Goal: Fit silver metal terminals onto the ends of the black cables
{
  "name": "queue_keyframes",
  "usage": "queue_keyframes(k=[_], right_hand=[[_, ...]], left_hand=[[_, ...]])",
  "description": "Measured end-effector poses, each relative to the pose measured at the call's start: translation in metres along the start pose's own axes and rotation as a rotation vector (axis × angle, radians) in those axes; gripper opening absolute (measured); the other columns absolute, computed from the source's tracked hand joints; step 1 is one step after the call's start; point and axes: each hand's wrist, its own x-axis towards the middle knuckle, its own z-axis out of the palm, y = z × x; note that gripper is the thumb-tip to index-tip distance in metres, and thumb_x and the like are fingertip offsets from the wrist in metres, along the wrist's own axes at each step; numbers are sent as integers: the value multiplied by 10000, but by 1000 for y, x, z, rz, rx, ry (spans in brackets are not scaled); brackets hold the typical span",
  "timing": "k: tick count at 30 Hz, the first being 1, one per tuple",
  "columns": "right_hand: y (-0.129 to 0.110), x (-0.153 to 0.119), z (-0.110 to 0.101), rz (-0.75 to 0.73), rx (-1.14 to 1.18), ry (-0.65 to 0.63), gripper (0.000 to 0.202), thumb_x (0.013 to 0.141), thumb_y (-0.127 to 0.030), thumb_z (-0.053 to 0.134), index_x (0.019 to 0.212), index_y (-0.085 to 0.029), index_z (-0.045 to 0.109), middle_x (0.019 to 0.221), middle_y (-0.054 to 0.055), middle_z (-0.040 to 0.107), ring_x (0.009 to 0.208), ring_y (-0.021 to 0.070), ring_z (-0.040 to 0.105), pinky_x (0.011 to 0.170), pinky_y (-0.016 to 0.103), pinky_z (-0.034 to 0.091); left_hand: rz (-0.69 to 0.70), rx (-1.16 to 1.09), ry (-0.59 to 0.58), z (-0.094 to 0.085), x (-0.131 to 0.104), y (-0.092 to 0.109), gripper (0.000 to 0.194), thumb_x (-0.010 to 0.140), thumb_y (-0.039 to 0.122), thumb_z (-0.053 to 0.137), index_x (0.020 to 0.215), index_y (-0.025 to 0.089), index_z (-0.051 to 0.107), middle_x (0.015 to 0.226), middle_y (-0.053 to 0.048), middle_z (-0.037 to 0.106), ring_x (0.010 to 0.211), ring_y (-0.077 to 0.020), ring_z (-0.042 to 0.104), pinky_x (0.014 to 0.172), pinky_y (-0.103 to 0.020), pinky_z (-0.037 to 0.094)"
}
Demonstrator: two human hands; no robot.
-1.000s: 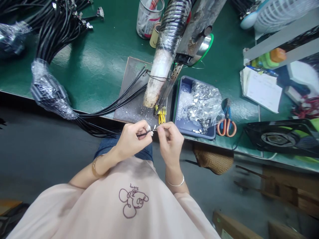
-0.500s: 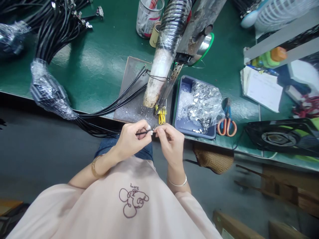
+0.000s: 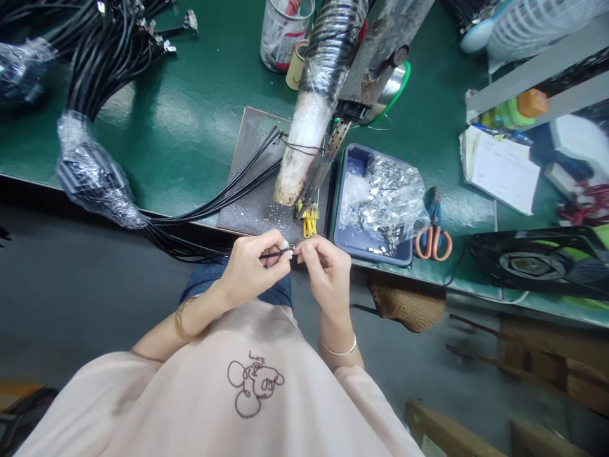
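Near the front edge of the bench my left hand [image 3: 254, 266] pinches a thin black cable [image 3: 276, 254] close to its end. The fingertips of my right hand [image 3: 328, 270] are closed at that same cable end, almost touching the left ones. Whatever small part sits between the right fingers is too tiny to make out. Just beyond my hands, a yellow clip [image 3: 309, 223] hangs at the lower end of a metal arm [image 3: 328, 162]. More black cables [image 3: 209, 206] run left from the dark board to a plastic-wrapped bundle [image 3: 98, 171].
A whitish duct nozzle [image 3: 304, 143] reaches down over the dark board [image 3: 242, 197]. Right of it stand a blue tray [image 3: 371, 252] with small metal parts in plastic, orange-handled pliers [image 3: 432, 231], a notepad [image 3: 502, 168] and a black fan [image 3: 533, 263]. A clear cup [image 3: 280, 38] stands behind.
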Motion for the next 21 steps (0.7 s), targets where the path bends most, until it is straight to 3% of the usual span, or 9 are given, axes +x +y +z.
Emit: queue_keyframes(k=[6, 16, 21], right_hand=[[-1, 1, -1, 18, 45, -1, 293, 979, -251, 553, 701, -211, 638, 636, -27, 620, 568, 108, 564, 550, 232, 418], [-2, -2, -1, -49, -123, 54, 301, 966, -249, 607, 669, -203, 621, 595, -45, 543, 526, 96, 453, 523, 248, 346], [-4, -2, -4, -51, -122, 56, 288, 987, -251, 580, 725, -206, 691, 633, -29, 608, 553, 107, 529, 526, 251, 369]], left_hand=[[-5, -23, 2, 0, -1, 0, 189, 803, 96, 583, 691, 191, 464, 571, 94, 387, 497, -48, 341, 470, -157, 317], [37, 28, 12, 2, -2, -2, 200, 798, 90, 561, 684, 198, 437, 582, 90, 379, 507, -53, 353, 487, -165, 328], [30, 22, 22, 2, -2, -1, 205, 801, 93, 574, 688, 200, 441, 580, 94, 375, 501, -54, 349, 484, -166, 324]])
